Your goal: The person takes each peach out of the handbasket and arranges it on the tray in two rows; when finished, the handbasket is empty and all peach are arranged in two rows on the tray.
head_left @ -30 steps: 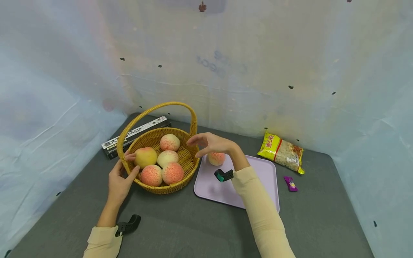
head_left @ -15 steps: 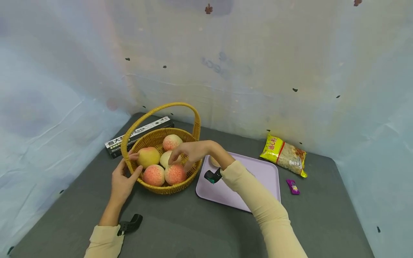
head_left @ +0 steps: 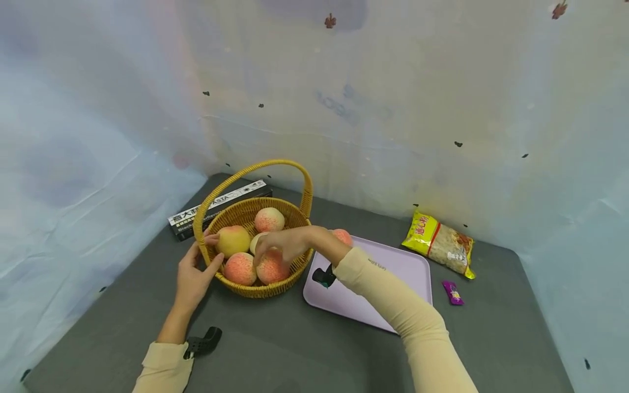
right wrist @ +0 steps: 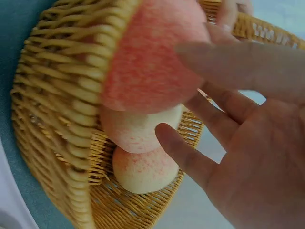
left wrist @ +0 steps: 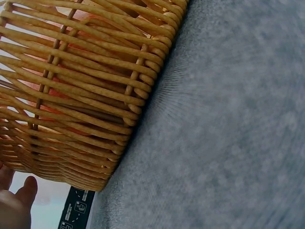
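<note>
In the head view a woven basket (head_left: 265,293) with a tall arched handle (head_left: 275,162) holds several peaches. My left hand (head_left: 193,281) grips the basket's left rim, thumb outside at the front and fingertips by the yellow peach (head_left: 233,241). My right hand (head_left: 290,244) reaches down into the basket, its fingers bent round the front right peach (head_left: 273,268). From the right wrist, the thumb lies across that red peach (right wrist: 155,57), while the outer fingers are spread. Next to it sit the front left peach (head_left: 240,268) and a pale peach (head_left: 269,220). Another pale one is partly hidden.
A lilac tray (head_left: 344,303) lies right of the basket, with one peach (head_left: 343,236) on it, partly behind my right forearm. Farther right are a yellow pasta bag (head_left: 439,243) and a small purple packet (head_left: 452,293). A black pasta box (head_left: 184,225) lies behind the basket.
My right hand has moved left and down from above the tray into the basket, onto the front right peach. My left hand keeps its hold on the rim. The view has shifted slightly.
</note>
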The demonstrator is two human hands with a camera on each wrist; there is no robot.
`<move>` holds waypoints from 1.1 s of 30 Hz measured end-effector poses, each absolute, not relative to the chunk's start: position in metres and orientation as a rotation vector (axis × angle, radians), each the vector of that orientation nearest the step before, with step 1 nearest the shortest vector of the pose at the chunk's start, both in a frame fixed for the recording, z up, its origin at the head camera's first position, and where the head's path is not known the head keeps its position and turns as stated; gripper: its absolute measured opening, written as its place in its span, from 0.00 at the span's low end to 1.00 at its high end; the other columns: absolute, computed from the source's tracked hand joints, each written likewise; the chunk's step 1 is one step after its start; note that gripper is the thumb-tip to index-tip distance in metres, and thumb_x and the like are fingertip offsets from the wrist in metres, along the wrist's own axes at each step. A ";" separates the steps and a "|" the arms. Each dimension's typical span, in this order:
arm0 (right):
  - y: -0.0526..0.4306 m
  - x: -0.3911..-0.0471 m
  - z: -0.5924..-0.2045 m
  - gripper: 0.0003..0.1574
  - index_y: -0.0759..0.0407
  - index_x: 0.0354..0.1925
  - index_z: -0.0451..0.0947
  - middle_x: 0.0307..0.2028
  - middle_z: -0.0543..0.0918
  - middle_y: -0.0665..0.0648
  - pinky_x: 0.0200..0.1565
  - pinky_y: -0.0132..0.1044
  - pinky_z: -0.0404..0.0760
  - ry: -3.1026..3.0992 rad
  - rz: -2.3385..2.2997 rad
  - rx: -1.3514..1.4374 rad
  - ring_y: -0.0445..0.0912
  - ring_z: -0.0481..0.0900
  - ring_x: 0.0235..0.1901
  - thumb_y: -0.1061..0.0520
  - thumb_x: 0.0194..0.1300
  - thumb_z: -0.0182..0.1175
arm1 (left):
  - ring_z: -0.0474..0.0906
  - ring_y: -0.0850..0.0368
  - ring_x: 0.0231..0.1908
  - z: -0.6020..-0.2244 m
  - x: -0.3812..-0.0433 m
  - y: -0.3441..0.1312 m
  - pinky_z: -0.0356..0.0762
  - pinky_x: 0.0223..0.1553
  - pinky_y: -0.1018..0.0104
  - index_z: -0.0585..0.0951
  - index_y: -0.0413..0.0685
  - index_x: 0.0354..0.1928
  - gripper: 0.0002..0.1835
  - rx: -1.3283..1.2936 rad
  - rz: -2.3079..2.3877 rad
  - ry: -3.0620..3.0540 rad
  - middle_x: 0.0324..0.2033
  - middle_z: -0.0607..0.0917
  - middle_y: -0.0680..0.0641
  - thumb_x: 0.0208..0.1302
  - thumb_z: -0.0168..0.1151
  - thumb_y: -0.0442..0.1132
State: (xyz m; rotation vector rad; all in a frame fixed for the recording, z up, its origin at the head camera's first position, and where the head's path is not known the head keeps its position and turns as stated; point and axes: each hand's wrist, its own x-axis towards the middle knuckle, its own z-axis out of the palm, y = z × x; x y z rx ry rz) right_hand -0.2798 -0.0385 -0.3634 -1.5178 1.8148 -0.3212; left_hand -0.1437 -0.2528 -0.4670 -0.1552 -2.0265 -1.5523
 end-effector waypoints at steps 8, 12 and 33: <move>-0.043 -0.273 -0.371 0.49 0.53 0.61 0.79 0.63 0.69 0.52 0.61 0.27 0.62 1.841 -0.224 -1.578 0.40 0.62 0.64 0.87 0.46 0.51 | 0.68 0.47 0.67 -0.469 -0.145 -0.256 0.70 0.59 0.73 0.76 0.24 0.54 0.17 -0.143 -1.542 -2.035 0.59 0.76 0.29 0.63 0.63 0.20; -0.045 -0.269 -0.369 0.49 0.51 0.62 0.78 0.64 0.67 0.53 0.62 0.28 0.62 1.865 -0.130 -1.619 0.42 0.62 0.64 0.86 0.48 0.53 | 0.64 0.40 0.68 -0.469 -0.145 -0.257 0.69 0.61 0.73 0.76 0.25 0.54 0.18 -0.135 -1.551 -2.033 0.60 0.76 0.29 0.63 0.63 0.20; -0.053 -0.259 -0.370 0.36 0.44 0.58 0.82 0.56 0.69 0.51 0.52 0.28 0.67 1.964 0.130 -1.702 0.42 0.63 0.54 0.75 0.58 0.65 | 0.61 0.32 0.68 -0.470 -0.145 -0.255 0.67 0.63 0.72 0.76 0.24 0.53 0.17 -0.160 -1.533 -2.026 0.58 0.76 0.27 0.61 0.63 0.19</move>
